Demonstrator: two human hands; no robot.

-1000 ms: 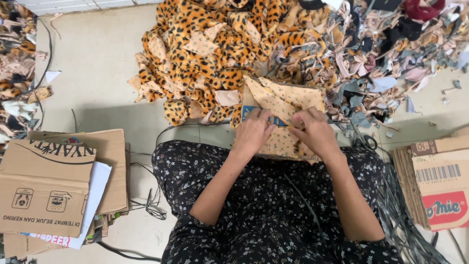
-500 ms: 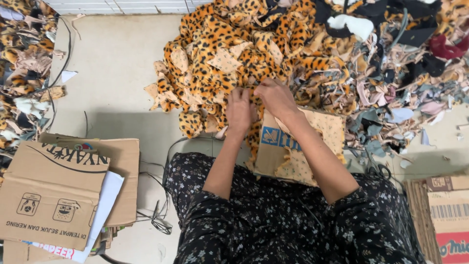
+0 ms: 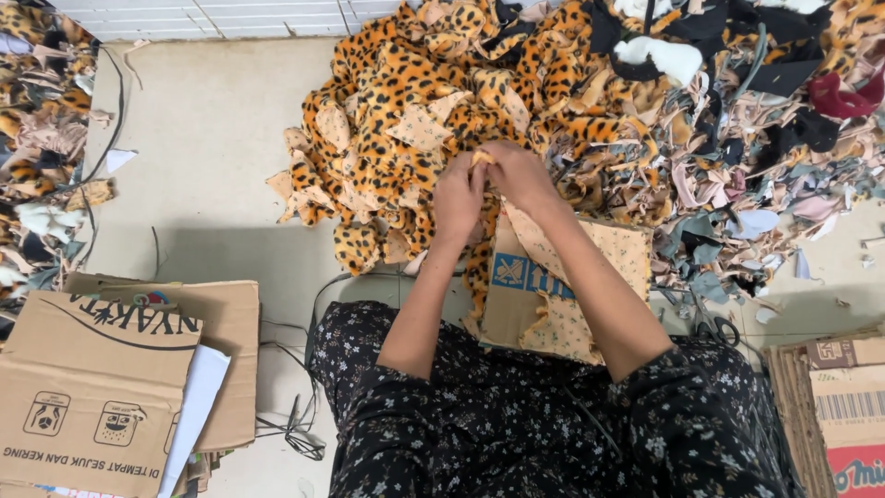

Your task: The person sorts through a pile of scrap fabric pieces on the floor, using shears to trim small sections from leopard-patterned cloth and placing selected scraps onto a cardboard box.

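A small tan scrap of fabric [image 3: 481, 158] is pinched between the fingertips of the left hand [image 3: 458, 196] and the right hand [image 3: 518, 175], which are brought together at the near edge of the large heap of orange, black-spotted plush fabric pieces [image 3: 415, 111]. Both hands are closed on the scrap, fingers pressed together; it is held raised just above the heap, apparently so that it can be separated from the pieces beneath, though how much of it is hidden by the fingers cannot be told.

A flat piece of brown cardboard with a blue printed panel [image 3: 516, 277] is laid across the lap, under the right forearm, and a pale floral-print fabric piece [image 3: 590, 277] is spread over it, probably kept there as a working surface close to the body. A strip of spotted plush [image 3: 477, 267] hangs down along the cardboard's left edge.

To the right of the heap, a mixed pile of beige, grey, black and red offcuts [image 3: 765, 138] is spread over the pale concrete floor [image 3: 203, 166]. Black-handled scissors [image 3: 714, 329] lie on the floor near the right knee. Flattened brown cardboard boxes [image 3: 120, 369] are stacked at the lower left, with thin black cords [image 3: 295, 429] trailing beside them; more boxes [image 3: 834, 406] stand at the lower right. Another pile of scraps [image 3: 37, 138] runs along the left edge. Nothing stands between the hands and the heap.
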